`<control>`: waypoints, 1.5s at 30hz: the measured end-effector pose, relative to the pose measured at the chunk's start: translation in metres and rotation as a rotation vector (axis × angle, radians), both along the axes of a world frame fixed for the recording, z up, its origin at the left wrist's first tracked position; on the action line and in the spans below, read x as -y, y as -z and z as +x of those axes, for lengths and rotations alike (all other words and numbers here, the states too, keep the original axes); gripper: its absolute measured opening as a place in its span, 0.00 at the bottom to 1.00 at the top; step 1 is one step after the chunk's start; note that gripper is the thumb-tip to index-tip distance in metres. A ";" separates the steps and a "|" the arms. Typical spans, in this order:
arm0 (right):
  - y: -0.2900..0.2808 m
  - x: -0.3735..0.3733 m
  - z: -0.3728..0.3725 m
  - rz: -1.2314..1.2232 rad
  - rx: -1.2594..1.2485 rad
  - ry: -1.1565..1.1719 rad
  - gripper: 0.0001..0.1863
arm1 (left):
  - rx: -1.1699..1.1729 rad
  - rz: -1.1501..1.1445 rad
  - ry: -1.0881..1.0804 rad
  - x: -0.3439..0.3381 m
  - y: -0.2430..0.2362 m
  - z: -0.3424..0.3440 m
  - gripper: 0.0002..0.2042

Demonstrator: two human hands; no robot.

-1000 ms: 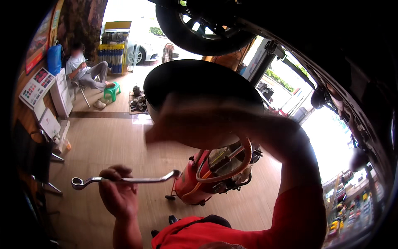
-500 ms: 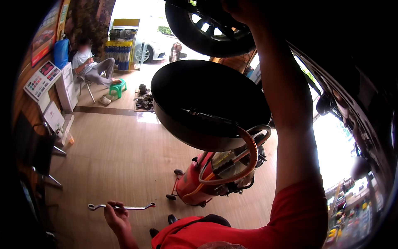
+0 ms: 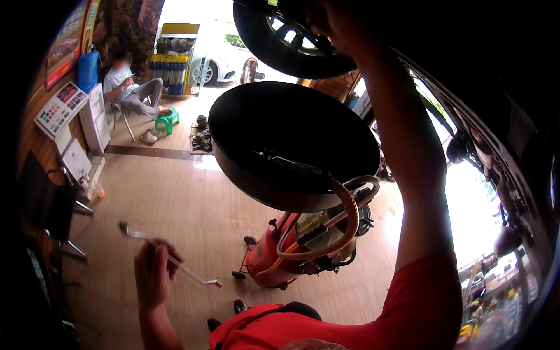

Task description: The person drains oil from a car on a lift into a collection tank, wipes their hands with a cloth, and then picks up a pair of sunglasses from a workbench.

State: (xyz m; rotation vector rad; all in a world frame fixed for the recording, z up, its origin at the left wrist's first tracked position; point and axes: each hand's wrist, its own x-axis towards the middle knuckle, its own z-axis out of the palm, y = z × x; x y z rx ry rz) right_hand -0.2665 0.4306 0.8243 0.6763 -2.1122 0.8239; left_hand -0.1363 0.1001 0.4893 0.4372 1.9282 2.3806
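My left hand [image 3: 154, 273] is closed round the middle of a silver double-ended ring wrench [image 3: 192, 275], held tilted at the lower left, above the floor. Overhead, my right arm reaches up to the dark underside of a raised vehicle. My right hand [image 3: 345, 30] is up there beside a black tyre [image 3: 256, 49]; shadow hides its fingers and whatever they touch. Below stands a wheeled oil drainer with a red tank [image 3: 269, 265] and a wide black drain pan [image 3: 251, 186]. A hose with a brown coiled sleeve [image 3: 352, 219] loops down from a metal nozzle lying in the pan.
A person [image 3: 119, 81] sits at the far left, feet by a green stool [image 3: 168, 121]. Behind is a yellow display rack [image 3: 175, 64]; a white car [image 3: 219, 67] stands outside. Black chairs [image 3: 49, 201] line the left wall. Tools [image 3: 490, 315] lie at lower right.
My left hand has risen and turned, tilting the wrench from nearly level so its right end points down. My right hand has shifted slightly right under the vehicle.
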 end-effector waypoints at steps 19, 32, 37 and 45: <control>0.015 -0.054 0.089 -0.124 0.442 0.372 0.16 | -0.535 -0.316 0.285 -0.135 -0.176 -0.055 0.26; -0.058 -0.014 0.065 -0.223 0.579 0.269 0.10 | 0.381 -0.135 0.056 0.042 0.161 -0.009 0.17; -0.020 0.016 0.084 0.240 0.244 0.776 0.11 | 0.576 -0.089 -0.084 0.086 0.231 0.015 0.15; 0.059 -0.042 -0.077 0.771 0.102 0.859 0.14 | 0.575 -0.127 -0.055 0.059 0.243 0.027 0.15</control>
